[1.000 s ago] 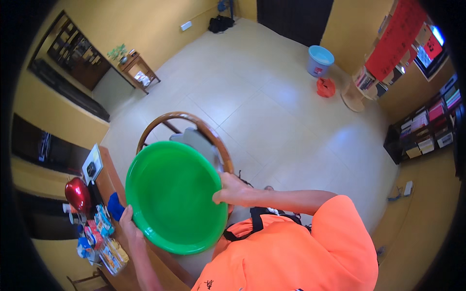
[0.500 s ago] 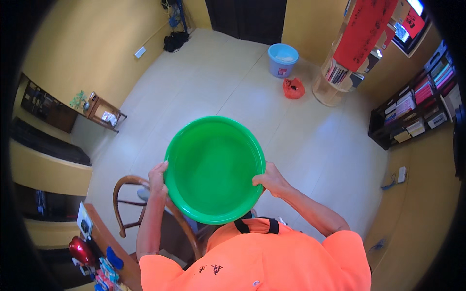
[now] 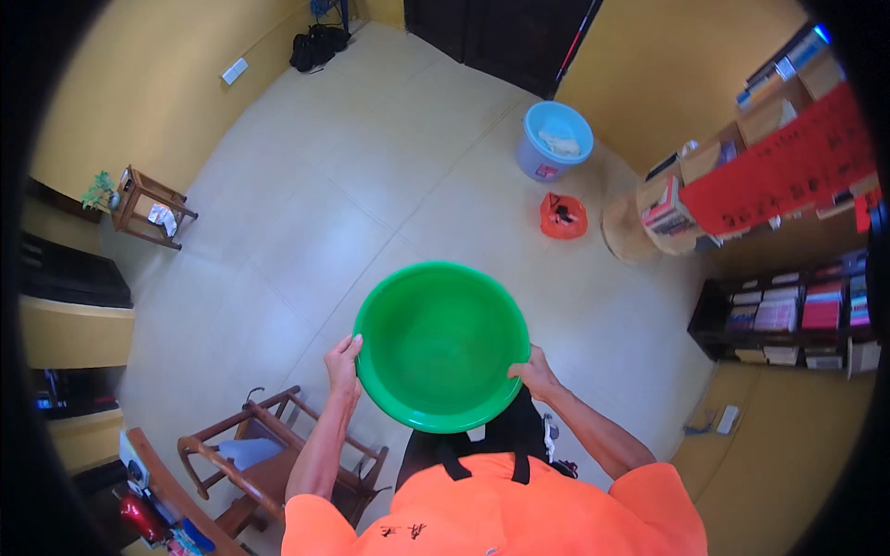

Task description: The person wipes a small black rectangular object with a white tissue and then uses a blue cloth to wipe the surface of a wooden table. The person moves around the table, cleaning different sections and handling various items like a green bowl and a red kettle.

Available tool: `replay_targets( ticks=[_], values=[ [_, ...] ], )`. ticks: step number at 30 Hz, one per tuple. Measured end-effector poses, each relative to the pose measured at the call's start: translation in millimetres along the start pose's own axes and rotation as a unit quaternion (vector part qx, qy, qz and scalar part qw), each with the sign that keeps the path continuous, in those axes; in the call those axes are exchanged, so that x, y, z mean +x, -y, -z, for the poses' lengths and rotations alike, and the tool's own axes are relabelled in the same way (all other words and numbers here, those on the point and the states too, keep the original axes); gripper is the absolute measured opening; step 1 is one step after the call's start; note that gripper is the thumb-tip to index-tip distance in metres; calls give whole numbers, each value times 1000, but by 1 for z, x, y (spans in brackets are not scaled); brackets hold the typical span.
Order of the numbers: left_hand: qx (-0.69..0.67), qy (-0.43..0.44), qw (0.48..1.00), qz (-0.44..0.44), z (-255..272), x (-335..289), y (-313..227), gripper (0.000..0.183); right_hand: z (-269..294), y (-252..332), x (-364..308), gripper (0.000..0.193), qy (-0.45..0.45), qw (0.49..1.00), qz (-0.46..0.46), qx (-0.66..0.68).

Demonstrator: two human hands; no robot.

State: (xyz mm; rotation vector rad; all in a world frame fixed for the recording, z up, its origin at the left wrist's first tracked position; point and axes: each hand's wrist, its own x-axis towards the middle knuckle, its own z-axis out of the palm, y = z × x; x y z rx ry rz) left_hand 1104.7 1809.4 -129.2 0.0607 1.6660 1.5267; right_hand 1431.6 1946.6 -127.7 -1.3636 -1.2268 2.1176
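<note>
A round green plastic basin (image 3: 443, 343) is held out in front of my body, its inside facing up and nothing visible in it. My left hand (image 3: 343, 366) grips its left rim, the thumb at the edge. On the right side my right hand (image 3: 536, 372) clasps the rim, with the thumb over the inner wall and the fingers hidden behind. Both forearms stretch forward from orange sleeves. Beyond the basin, a red plastic bag (image 3: 564, 216) with dark bits in it lies on the floor beside a light blue bucket (image 3: 547, 167) that has a pale cloth inside.
A wooden armchair (image 3: 269, 454) stands close on my left, by a table edge (image 3: 185, 486) with small items. A round wooden shelf (image 3: 632, 227) and a dark bookcase (image 3: 709, 320) are at the right. A small wooden stand (image 3: 139, 208) with a plant is far left.
My view has turned and moved forward, so the bucket and red bag appear nearer and the armchair shows more fully. The basin stays in both hands, slightly lower and further right in view.
</note>
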Motion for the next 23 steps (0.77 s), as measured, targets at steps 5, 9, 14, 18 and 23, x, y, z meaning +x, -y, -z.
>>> replay_targets(
  ticks=[5,9,14,18,23],
  values=[
    [3,-63,996,58,-37,80,56,25,47,15,144,41,43,993,-28,-109],
    [-35,-168,980,103,-57,133,135,27,76,-28,269,51,108,983,-49,-144],
    [-92,-225,957,160,-47,209,245,22,81,-106,422,40,186,941,-39,-280],
    [-122,-231,945,198,-37,279,314,19,68,-156,523,34,218,934,-144,-244],
    [-157,-257,928,219,-18,342,416,23,51,-234,631,37,292,891,-141,-317]
  ],
)
